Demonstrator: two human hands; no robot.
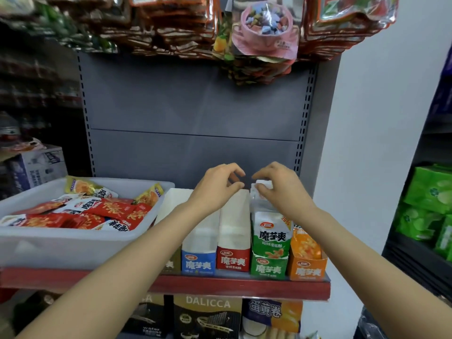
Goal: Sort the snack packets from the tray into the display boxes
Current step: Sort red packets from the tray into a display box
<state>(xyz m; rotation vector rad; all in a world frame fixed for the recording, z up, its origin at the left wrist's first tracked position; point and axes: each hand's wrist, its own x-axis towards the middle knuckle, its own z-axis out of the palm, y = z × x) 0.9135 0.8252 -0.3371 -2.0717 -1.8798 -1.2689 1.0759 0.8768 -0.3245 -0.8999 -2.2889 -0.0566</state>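
Observation:
A white plastic tray sits on the shelf at the left, holding several red and yellow snack packets. Beside it stand display boxes in a row: blue, red, green and orange. Green packets stand upright in the green box. My right hand pinches the top edge of those green packets at the back of the box. My left hand hovers over the back of the red box with curled fingers, and I see nothing held in it.
The red shelf edge runs across the front. Hanging snack bags crowd the space overhead. Boxed goods sit on the shelf below, green cartons on a rack to the right, and a cardboard box at the far left.

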